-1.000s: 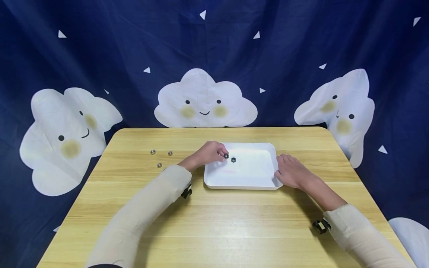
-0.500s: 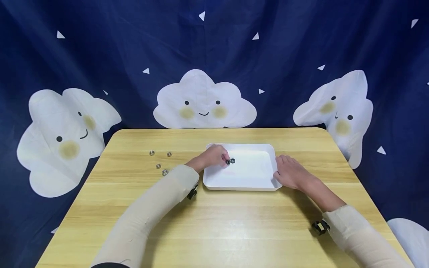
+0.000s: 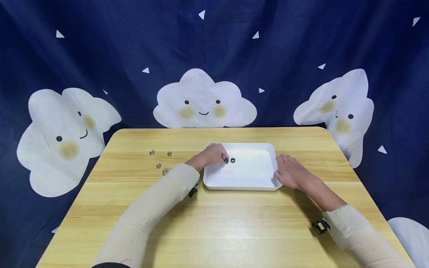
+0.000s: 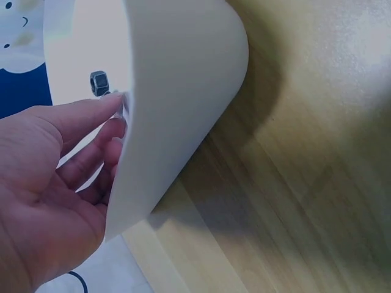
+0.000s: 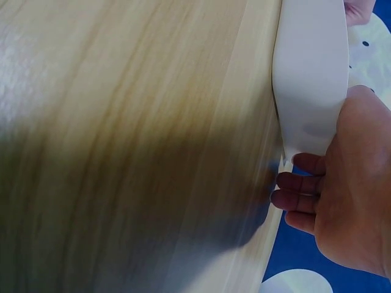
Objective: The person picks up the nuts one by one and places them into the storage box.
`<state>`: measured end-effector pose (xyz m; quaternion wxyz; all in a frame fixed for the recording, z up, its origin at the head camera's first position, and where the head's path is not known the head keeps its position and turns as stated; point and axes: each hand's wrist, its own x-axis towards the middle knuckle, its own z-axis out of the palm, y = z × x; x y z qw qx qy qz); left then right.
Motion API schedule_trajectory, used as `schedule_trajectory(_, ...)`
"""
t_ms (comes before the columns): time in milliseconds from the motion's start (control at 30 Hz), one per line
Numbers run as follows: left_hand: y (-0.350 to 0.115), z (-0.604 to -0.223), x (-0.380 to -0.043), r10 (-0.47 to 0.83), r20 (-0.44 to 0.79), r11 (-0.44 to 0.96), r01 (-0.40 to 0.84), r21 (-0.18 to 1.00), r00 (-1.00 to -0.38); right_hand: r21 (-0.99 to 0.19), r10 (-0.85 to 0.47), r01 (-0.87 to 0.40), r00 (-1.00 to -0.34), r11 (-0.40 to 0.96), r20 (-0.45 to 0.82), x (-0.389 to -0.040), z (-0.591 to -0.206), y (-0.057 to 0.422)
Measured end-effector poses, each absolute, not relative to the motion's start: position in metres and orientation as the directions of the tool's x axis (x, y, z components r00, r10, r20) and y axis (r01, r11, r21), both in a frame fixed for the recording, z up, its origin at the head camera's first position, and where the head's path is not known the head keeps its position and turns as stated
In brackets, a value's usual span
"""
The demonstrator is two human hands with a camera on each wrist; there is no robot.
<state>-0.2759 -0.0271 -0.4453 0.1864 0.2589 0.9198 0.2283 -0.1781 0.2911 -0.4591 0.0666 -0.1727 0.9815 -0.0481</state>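
A white rectangular tray (image 3: pixel 241 187) rests on the wooden table. Over its left part, my left hand (image 3: pixel 214 153) pinches a dark hex nut (image 3: pixel 226 160) between thumb and fingertips, low over the tray's floor. Just right of it lies a second hex nut (image 3: pixel 232 160). In the left wrist view, the tray wall (image 4: pixel 177 79) hides part of the fingertips, and a nut (image 4: pixel 99 83) shows just beyond the thumb. My right hand (image 3: pixel 291 171) grips the tray's right end at the rim; in the right wrist view its fingers (image 5: pixel 299 183) curl at the outer corner.
Several metal nuts lie loose on the table left of the tray, among them one (image 3: pixel 165 172) close to the left sleeve (image 3: pixel 157 208). Behind the table (image 3: pixel 231 227) hangs a dark blue curtain (image 3: pixel 207 41) with cloud faces.
My left hand has come lower and a little nearer in the tray with the nut, then shifted slightly left. A loose nut by the sleeve has come into view. My right hand stays put.
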Motion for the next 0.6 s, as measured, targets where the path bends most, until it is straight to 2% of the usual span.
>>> schedule_trajectory(333, -0.0252, -0.4439, -0.2739, 0.571, -0.217, 0.774, 0.432, 0.463, -0.792, -0.119, -0.342, -0.329, -0.931, 0.937, -0.123, -0.1766, -0.4594, 0.2920)
schedule_trajectory(600, -0.0247, -0.4440, -0.2730, 0.567, -0.218, 0.773, 0.422, 0.473, -0.795, -0.128, -0.343, -0.327, -0.930, 0.937, -0.136, -0.1790, -0.4589, 0.2913)
